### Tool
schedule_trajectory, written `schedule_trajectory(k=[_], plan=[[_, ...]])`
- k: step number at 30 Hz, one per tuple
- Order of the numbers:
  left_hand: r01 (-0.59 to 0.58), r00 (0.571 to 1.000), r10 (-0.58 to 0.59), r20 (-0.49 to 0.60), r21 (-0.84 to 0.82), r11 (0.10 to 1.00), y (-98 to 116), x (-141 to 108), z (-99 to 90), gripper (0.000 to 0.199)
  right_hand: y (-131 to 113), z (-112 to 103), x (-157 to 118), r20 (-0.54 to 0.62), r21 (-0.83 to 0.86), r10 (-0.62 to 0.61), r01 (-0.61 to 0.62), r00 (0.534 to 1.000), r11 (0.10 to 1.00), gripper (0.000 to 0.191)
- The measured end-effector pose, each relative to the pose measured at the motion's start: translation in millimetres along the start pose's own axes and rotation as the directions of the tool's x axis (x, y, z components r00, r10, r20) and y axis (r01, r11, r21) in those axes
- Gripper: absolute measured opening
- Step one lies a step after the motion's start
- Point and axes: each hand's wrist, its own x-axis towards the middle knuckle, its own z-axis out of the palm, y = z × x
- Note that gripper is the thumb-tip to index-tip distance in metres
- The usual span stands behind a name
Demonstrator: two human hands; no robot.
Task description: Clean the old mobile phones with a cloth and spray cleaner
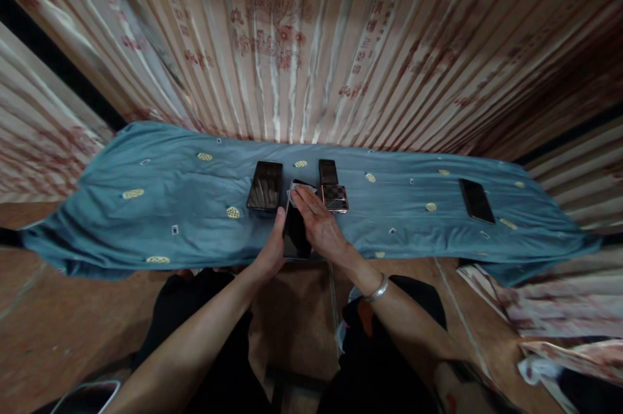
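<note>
A dark phone-like device (296,240) lies at the front middle of the blue cloth, between my hands. My left hand (273,246) grips its left edge, thumb along the side. With its fingers together, my right hand (318,222) presses a thin whitish cloth or tissue (305,187) against the device's upper part. Just left of them rests a dark tablet-like device (265,185). To the right are a small dark rectangular object (328,172) and, touching or nearly touching it, a shiny checked one (335,197).
The blue cloth (195,232) covers a long narrow surface. Another dark phone (477,200) lies toward its right end. Patterned curtains (292,44) hang behind and at both sides. My knees are below the front edge, above a tiled floor (296,316).
</note>
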Motion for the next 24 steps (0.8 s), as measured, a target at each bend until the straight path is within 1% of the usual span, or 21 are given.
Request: schedule_trajectory(k=[4, 6, 8, 10, 14, 18, 20, 24], plan=[[0.012, 1.0, -0.012, 0.025, -0.013, 1.0, -0.4, -3.2, 3.3, 0.054, 2.4, -1.5, 0.5, 0.017, 0.018, 0.02, -0.021, 1.0, 1.0, 0.073], [0.009, 1.0, -0.009, 0.003, -0.013, 1.0, 1.8, -3.6, 2.5, 0.053, -1.9, -0.4, -0.1, 0.024, 0.019, 0.005, -0.005, 1.0, 1.0, 0.07], [-0.005, 0.999, 0.005, -0.042, -0.01, 1.0, 5.3, -3.1, 0.7, 0.054, -8.4, 1.4, -1.4, 0.031, 0.017, -0.021, 0.021, 0.999, 1.0, 0.066], [-0.01, 0.998, 0.009, -0.056, -0.012, 1.0, 8.6, -1.8, -1.6, 0.055, -14.6, 3.0, -2.8, 0.047, 0.018, -0.041, 0.04, 0.998, 0.999, 0.065], [-0.026, 1.0, 0.026, -0.004, -0.031, 0.999, 9.0, 2.6, -5.1, 0.058, -18.1, 3.5, -3.7, 0.07, 0.028, -0.049, 0.047, 0.996, 0.999, 0.069], [-0.072, 0.997, 0.073, 0.026, -0.024, 0.997, 0.3, 5.5, -5.0, 0.057, -8.9, 0.9, -1.4, 0.019, 0.013, -0.03, 0.03, 0.999, 0.999, 0.07], [-0.044, 0.999, 0.043, 0.029, 0.001, 0.999, -4.2, 5.2, -4.8, 0.054, -2.8, -1.0, -0.1, -0.006, 0.002, -0.018, 0.018, 1.0, 1.0, 0.071], [0.098, 0.994, -0.101, 0.046, 0.052, 0.994, -8.6, 3.8, -7.0, 0.057, 5.8, -5.5, 1.9, 0.002, -0.002, 0.034, -0.034, 0.999, 0.999, 0.075]])
